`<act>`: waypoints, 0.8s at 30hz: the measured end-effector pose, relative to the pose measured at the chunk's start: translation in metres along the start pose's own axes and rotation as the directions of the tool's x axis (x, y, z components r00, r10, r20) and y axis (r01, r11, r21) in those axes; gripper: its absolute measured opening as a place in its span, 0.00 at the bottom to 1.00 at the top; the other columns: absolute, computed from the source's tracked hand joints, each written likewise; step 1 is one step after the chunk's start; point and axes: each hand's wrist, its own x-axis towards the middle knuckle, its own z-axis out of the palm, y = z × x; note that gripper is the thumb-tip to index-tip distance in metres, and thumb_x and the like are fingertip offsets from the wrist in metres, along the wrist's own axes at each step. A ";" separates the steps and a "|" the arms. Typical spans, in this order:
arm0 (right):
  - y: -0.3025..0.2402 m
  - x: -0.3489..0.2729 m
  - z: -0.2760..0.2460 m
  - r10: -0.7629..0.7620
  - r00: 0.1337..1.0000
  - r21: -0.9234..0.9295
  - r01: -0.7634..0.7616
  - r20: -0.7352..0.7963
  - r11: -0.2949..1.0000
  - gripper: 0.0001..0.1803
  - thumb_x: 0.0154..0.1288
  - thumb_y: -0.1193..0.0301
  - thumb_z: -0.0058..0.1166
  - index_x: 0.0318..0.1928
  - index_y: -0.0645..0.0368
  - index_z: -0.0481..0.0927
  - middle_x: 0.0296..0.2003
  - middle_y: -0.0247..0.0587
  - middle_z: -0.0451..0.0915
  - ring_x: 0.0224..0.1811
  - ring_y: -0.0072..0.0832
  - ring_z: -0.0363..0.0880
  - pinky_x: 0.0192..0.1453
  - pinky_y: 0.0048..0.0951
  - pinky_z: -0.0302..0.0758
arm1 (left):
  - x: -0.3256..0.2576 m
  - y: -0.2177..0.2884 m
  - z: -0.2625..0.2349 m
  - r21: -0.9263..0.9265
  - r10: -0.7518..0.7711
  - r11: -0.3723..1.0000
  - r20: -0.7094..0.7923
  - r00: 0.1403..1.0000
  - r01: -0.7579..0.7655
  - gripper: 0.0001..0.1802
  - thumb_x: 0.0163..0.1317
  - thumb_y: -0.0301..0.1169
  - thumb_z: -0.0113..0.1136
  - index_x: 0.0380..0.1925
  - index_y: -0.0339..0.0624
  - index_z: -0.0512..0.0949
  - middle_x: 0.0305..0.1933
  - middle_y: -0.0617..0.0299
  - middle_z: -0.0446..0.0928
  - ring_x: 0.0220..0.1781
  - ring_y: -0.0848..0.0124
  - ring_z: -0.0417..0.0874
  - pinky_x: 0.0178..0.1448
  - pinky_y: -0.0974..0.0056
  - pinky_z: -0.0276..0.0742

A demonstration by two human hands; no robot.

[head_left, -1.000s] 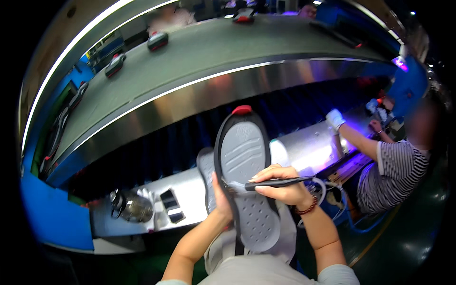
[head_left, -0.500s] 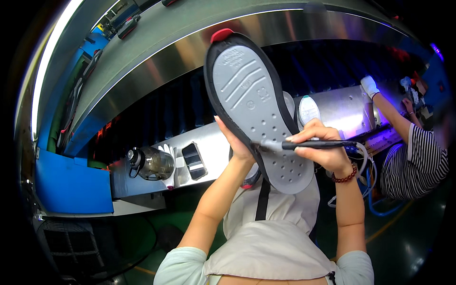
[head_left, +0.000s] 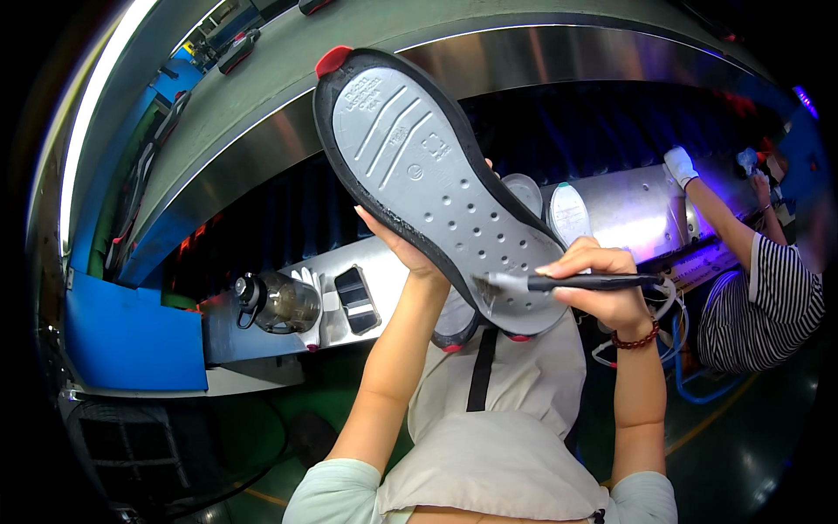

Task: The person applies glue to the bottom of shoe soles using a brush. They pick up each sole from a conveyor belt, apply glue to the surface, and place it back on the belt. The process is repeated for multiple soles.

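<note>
My left hand [head_left: 403,247] holds up a grey shoe sole [head_left: 432,185] with a black rim and a red toe tip, its underside facing me. My right hand [head_left: 601,284] grips a thin black brush [head_left: 567,282], and the bristles touch the heel end of the sole. A beaded bracelet sits on my right wrist. A beige apron [head_left: 502,419] covers my lap below both arms.
A metal work shelf [head_left: 367,288] carries a clear water bottle [head_left: 278,302], a dark phone [head_left: 356,299] and more soles [head_left: 569,212]. Behind it runs a grey conveyor belt [head_left: 262,87] with shoes. A person in a striped shirt [head_left: 768,297] works at the right.
The sole has come closer and tilted, toe toward the upper left. The brush has moved down to the heel end. My view has dropped toward my lap.
</note>
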 end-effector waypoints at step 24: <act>0.013 -0.019 -0.024 -0.021 0.985 0.340 -0.040 0.173 0.939 0.12 0.37 0.82 0.56 0.30 0.65 0.78 0.30 0.42 0.78 0.39 0.26 0.68 0.46 0.24 0.65 | 0.019 0.021 0.001 0.312 0.061 0.949 -0.067 0.996 -0.037 0.49 0.46 0.69 0.27 0.57 0.40 0.48 0.53 0.38 0.57 0.51 0.48 0.65 0.53 0.51 0.63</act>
